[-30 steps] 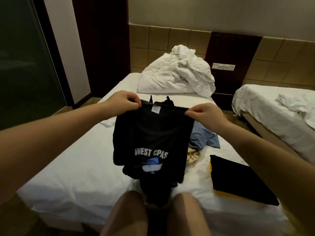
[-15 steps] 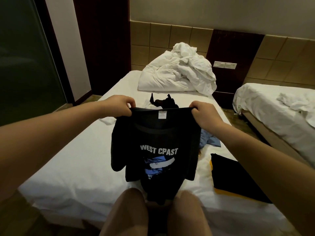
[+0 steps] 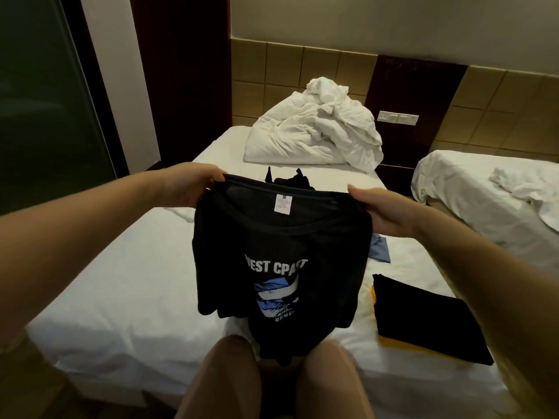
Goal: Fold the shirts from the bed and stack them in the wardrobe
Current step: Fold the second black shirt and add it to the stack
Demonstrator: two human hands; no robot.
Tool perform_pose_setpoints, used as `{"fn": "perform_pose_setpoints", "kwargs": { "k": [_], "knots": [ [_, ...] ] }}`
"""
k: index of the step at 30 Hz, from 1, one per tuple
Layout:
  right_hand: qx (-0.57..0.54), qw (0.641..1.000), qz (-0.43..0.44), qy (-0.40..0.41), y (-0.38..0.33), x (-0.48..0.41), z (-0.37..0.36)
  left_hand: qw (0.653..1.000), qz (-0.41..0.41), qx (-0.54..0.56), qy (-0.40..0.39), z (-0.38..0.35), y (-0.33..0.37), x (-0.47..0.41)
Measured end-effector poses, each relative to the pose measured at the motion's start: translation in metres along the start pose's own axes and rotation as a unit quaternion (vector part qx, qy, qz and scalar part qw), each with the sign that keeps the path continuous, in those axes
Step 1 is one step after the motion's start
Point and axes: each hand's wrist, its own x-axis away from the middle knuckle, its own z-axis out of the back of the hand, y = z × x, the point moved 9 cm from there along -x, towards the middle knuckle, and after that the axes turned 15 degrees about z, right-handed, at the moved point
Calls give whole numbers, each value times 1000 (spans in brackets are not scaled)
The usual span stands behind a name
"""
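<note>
Up over the bed (image 3: pixel 121 282), a black shirt (image 3: pixel 281 252) hangs by its shoulders between both hands, its white neck label and the print on its chest facing the camera. The left hand (image 3: pixel 193 186) grips the shirt's left shoulder with curled fingers, and the right hand (image 3: pixel 384 210) pinches the other shoulder, thumb on top. The shirt's lower part sags down between the person's knees (image 3: pixel 230 373) at the mattress edge. On the sheet to the right lies a folded black shirt (image 3: pixel 423 316), resting on a yellow one (image 3: pixel 393 343) that shows only along its edges. A blue garment (image 3: pixel 379 249) peeks out just beside the held shirt, and a dark garment (image 3: pixel 290 179) lies behind its collar. A crumpled duvet (image 3: pixel 314 137) is heaped at the head of the bed.
</note>
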Motion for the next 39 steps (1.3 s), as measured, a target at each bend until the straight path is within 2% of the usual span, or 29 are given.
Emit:
{"fn": "perform_pose_setpoints", "kwargs": {
  "k": [2,4,6,8,12,15,19,22,24,26,27,29,31,33,35,37,39],
  "knots": [
    [9,999,-6,-37,-3,5,0,1000,5,-17,0,3,-2,3],
    [67,997,-2,-32,-3,5,9,998,-6,-62,-5,6,-2,6],
    [189,982,22,9,-6,2,23,994,-18,-106,-25,4,-1,11],
    [316,945,63,60,-18,-2,32,993,-15,-108,-51,5,-2,10],
    [368,899,168,167,-50,2,39,995,-22,-82,-60,8,3,12],
    [365,870,237,231,-68,5,41,996,-58,-65,21,12,12,18],
    [413,836,253,258,-86,3,37,977,-167,6,131,20,43,36],
    [419,806,296,293,-118,9,33,957,-248,35,150,28,75,59],
    [438,806,288,274,-129,7,30,959,-243,-16,144,25,87,63],
    [464,826,237,217,-131,1,29,962,-206,-88,153,24,90,67],
    [462,836,224,192,-135,0,28,964,-201,-87,151,28,93,69],
    [419,857,241,179,-151,4,30,969,-207,-65,115,36,103,76],
    [411,863,242,165,-168,1,32,970,-181,-133,97,37,111,78],
    [500,829,211,134,-183,-6,26,948,-170,-222,150,39,125,82],
    [514,785,291,189,-224,-5,22,929,-240,-159,230,53,157,99],
    [472,766,369,233,-260,1,15,913,-297,-78,267,63,181,117],
    [514,759,345,204,-273,-6,5,901,-287,-163,280,53,194,119]
  ]
}}
